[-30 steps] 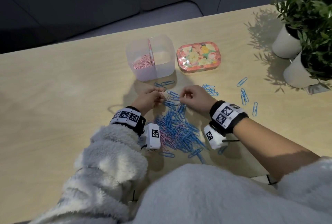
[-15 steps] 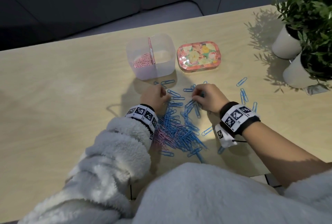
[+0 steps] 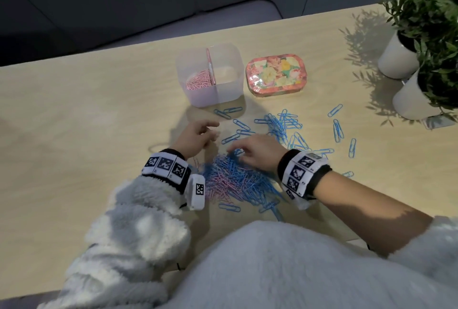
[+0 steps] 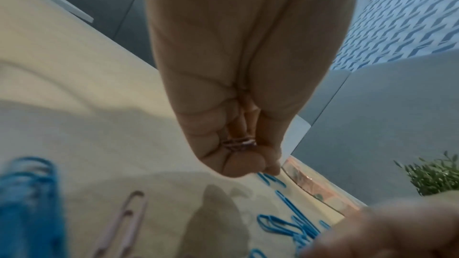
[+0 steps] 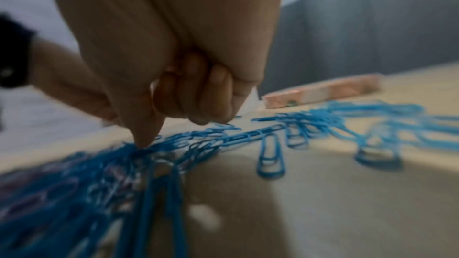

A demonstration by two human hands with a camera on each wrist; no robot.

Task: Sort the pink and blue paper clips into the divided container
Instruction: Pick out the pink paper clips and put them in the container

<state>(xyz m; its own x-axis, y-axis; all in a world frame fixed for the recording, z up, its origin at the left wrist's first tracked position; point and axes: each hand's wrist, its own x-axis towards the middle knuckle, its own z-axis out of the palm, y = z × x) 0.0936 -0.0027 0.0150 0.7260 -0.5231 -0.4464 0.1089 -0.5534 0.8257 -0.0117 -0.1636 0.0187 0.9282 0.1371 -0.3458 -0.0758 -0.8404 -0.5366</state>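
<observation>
The clear divided container (image 3: 224, 90) stands at the back; its left compartment holds pink paper clips (image 3: 198, 81), and I see none in the right one. A mixed pile of blue and pink clips (image 3: 235, 181) lies in front of me. My left hand (image 3: 210, 132) hovers left of the pile, its fingers curled round a few pink clips (image 4: 239, 142). My right hand (image 3: 238, 151) is over the pile's far edge; one fingertip (image 5: 142, 142) presses into the blue clips while the other fingers are loosely curled and empty.
A floral tin (image 3: 276, 75) sits right of the container. Loose blue clips (image 3: 285, 122) are scattered to the right of the pile, several more further right (image 3: 338, 130). Two white plant pots (image 3: 396, 60) stand at the far right. A single pink clip (image 4: 121, 225) lies under my left wrist.
My right hand swept blue clips out to the right, then came back left onto the pile. My left hand drew slightly left and away from the pile, still holding pink clips.
</observation>
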